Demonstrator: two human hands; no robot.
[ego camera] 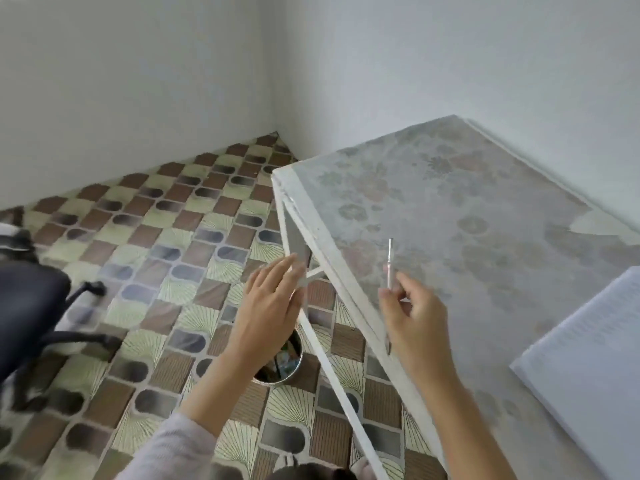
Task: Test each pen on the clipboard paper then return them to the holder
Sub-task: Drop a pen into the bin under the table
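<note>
Holding pen (390, 263) upright, right hand (414, 318)

A slim pale pen (390, 263) stands upright, pinched by fingers (406, 287) of the right hand (417, 323); white paper (588, 358) lies flat nearby.

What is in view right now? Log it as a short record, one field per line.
left hand: open, fingers straight, holding nothing, beyond the left edge of the table
right hand: pinches a thin pen, upright, above the table near its edge
table: floral-patterned top, white frame
paper: white sheet lying on the table at right
floor: round metal container partly hidden by the left forearm, contents unclear; dark office chair at far left
</note>
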